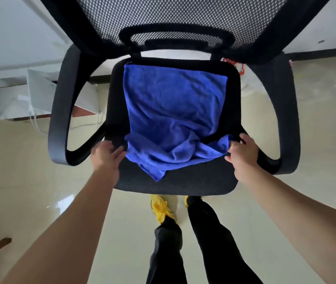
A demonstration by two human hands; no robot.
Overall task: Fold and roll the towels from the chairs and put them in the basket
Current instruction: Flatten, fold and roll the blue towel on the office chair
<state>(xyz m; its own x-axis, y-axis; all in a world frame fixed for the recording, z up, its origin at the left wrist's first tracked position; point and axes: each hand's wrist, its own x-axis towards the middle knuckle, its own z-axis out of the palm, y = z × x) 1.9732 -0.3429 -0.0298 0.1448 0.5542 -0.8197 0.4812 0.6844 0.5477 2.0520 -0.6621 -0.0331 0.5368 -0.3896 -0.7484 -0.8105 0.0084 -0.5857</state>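
A blue towel (173, 111) lies on the seat of a black mesh office chair (183, 181), flat at the back and bunched in folds toward the front. My left hand (106, 155) reaches to the towel's near left corner, fingers extended and touching its edge. My right hand (241, 152) pinches the towel's near right corner between thumb and fingers. No basket is in view.
The chair's armrests (60, 111) curve on both sides of my hands, and its mesh backrest (175, 15) rises at the top. My feet in yellow shoes (160, 208) stand on a glossy beige floor. A white box (40, 89) sits at the left; an orange object (239, 67) peeks behind the chair.
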